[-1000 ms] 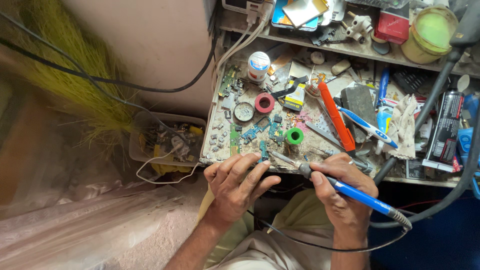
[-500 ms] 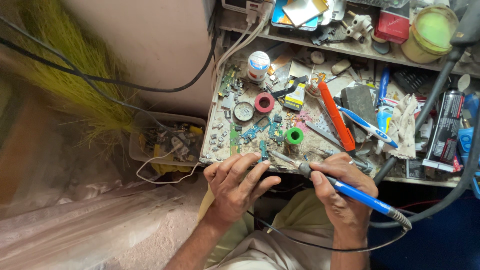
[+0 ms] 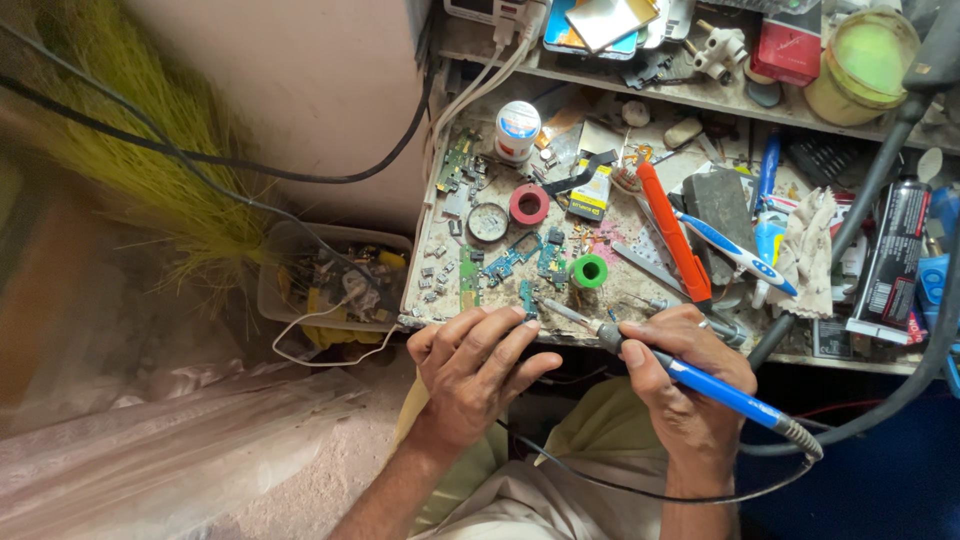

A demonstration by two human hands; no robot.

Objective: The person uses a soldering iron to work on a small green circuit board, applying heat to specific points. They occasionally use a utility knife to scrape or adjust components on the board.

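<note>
The right hand [image 3: 680,375] is wrapped around the blue handle of a soldering iron [image 3: 700,385], gripping it pen-fashion, wrist bent back toward the body, the metal tip slanting up and left to a small green circuit board [image 3: 527,297] at the near edge of the workbench [image 3: 440,250]. The left hand [image 3: 475,365] lies palm down at that same edge, fingers spread and curled loosely over the rim, fingertips just beside the board; whether they pinch anything cannot be told. The iron's cord runs from the handle's rear down across the lap. Open room is scarce: a green tape roll [image 3: 589,271] sits just beyond the tip, a red tape roll [image 3: 529,204] farther back, an orange-handled tool [image 3: 672,230] and a blue toothbrush [image 3: 735,253] lie to the right, well within reach of the knuckles. Left of the bench, a clear bin [image 3: 330,285] of scraps stands below the edge
</note>
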